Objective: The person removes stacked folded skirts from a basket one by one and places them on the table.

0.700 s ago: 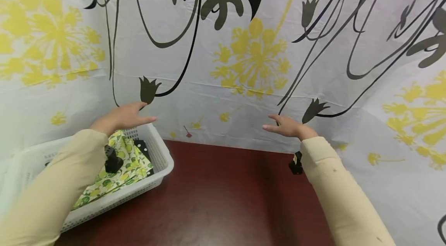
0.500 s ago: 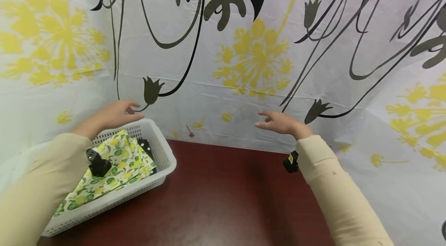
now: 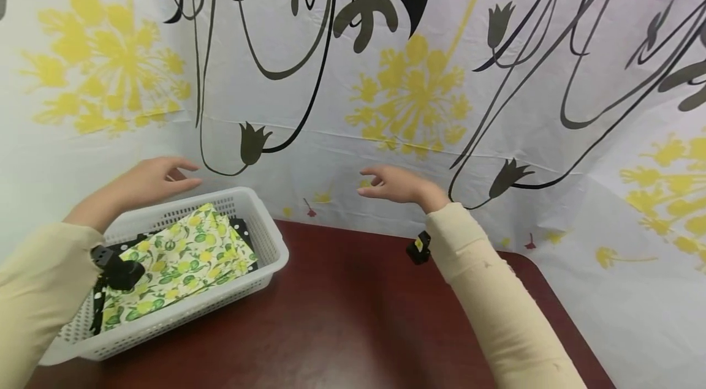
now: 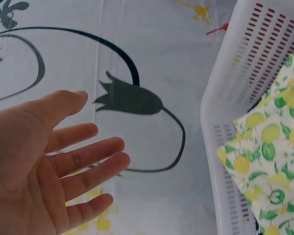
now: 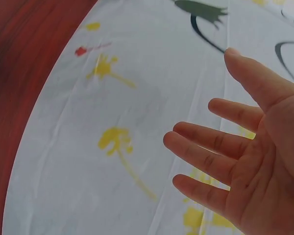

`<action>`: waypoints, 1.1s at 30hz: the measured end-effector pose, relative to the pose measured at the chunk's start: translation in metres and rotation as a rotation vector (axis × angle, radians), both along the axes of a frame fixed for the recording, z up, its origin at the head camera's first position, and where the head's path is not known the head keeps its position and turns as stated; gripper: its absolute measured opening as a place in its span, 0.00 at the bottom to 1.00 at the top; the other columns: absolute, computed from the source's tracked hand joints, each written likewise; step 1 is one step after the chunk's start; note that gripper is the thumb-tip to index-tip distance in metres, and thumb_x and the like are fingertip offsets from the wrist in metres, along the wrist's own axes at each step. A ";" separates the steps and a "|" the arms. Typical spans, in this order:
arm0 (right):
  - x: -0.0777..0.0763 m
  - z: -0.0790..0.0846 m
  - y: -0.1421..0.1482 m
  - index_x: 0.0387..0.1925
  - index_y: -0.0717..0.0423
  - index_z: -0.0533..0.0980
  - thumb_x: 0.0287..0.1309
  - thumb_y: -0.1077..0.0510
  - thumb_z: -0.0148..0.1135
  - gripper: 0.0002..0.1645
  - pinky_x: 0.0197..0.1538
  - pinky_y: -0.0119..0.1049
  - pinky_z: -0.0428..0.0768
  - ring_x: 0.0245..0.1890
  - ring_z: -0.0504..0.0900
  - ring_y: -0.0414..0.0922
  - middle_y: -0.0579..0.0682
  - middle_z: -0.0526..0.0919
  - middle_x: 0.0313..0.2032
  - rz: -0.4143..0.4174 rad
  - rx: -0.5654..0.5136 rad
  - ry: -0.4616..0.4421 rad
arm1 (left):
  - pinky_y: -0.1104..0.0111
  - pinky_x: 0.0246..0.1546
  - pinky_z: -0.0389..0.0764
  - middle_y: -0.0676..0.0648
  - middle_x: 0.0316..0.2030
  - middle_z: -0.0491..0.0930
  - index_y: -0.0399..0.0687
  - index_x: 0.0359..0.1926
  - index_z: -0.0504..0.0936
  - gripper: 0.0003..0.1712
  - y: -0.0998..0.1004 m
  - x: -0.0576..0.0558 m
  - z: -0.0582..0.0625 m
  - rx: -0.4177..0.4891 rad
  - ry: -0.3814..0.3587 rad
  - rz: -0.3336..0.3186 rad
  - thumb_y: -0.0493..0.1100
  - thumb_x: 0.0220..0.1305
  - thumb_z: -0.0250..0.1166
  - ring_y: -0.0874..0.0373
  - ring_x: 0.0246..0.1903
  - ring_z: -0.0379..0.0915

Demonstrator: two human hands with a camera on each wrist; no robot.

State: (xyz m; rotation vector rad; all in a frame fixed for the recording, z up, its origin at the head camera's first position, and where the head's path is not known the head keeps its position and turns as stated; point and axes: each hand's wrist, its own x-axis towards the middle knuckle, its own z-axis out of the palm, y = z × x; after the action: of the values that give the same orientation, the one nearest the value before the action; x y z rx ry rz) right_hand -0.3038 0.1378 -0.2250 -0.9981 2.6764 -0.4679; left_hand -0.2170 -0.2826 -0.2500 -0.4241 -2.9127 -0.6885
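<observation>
My left hand [image 3: 151, 181] hovers over the back left part of a white plastic basket [image 3: 276, 254], fingers relaxed and holding nothing. In the left wrist view the palm of that left hand [image 4: 54, 161] faces the camera with its fingers spread. Inside the basket lies a folded cloth with a lemon print [image 3: 187, 260], on top of black fabric with white dots [image 3: 241, 231]. My right hand [image 3: 399, 184] is in the air above the far side of the table, to the right of the basket. Its fingers, loosely spread in the right wrist view, hold nothing.
A dark red tabletop [image 3: 320, 315] carries the basket on its left side. Behind and around it hangs a white curtain [image 3: 309, 95] printed with yellow and dark flowers. Small black cameras sit under the left wrist [image 3: 124, 272] and right wrist [image 3: 419, 248].
Both hands have moved left in the head view, the left one uncovering more of the lemon-print cloth. The view has shifted slightly, showing the table's right edge. Basket and cloths look unchanged.
</observation>
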 end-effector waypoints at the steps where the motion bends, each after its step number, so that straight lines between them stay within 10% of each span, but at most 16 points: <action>1: 0.000 0.000 -0.004 0.67 0.58 0.56 0.64 0.48 0.51 0.35 0.54 0.49 0.70 0.56 0.69 0.54 0.62 0.68 0.58 0.014 -0.003 0.002 | 0.46 0.43 0.72 0.27 0.49 0.72 0.29 0.57 0.68 0.30 -0.003 0.001 -0.001 0.000 0.000 0.004 0.51 0.67 0.53 0.38 0.45 0.72; 13: -0.005 -0.003 -0.060 0.68 0.51 0.56 0.63 0.44 0.51 0.35 0.56 0.44 0.70 0.57 0.69 0.49 0.57 0.69 0.59 0.045 0.058 -0.034 | 0.44 0.39 0.73 0.22 0.49 0.68 0.24 0.57 0.66 0.30 -0.044 0.014 -0.018 -0.009 -0.049 0.072 0.50 0.68 0.50 0.31 0.45 0.69; 33: -0.011 -0.047 -0.140 0.66 0.52 0.61 0.63 0.43 0.51 0.33 0.47 0.35 0.74 0.46 0.76 0.43 0.51 0.68 0.60 0.118 0.090 -0.110 | 0.43 0.39 0.73 0.26 0.49 0.72 0.16 0.60 0.51 0.40 -0.103 0.023 -0.079 0.294 -0.417 0.231 0.55 0.71 0.41 0.35 0.48 0.71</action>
State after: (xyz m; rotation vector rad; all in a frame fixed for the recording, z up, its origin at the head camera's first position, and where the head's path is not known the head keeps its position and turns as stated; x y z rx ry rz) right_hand -0.3144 -0.0020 -0.2718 -1.0653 2.5017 -0.3637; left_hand -0.1943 -0.3852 -0.3294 0.1012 -3.0771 -1.2725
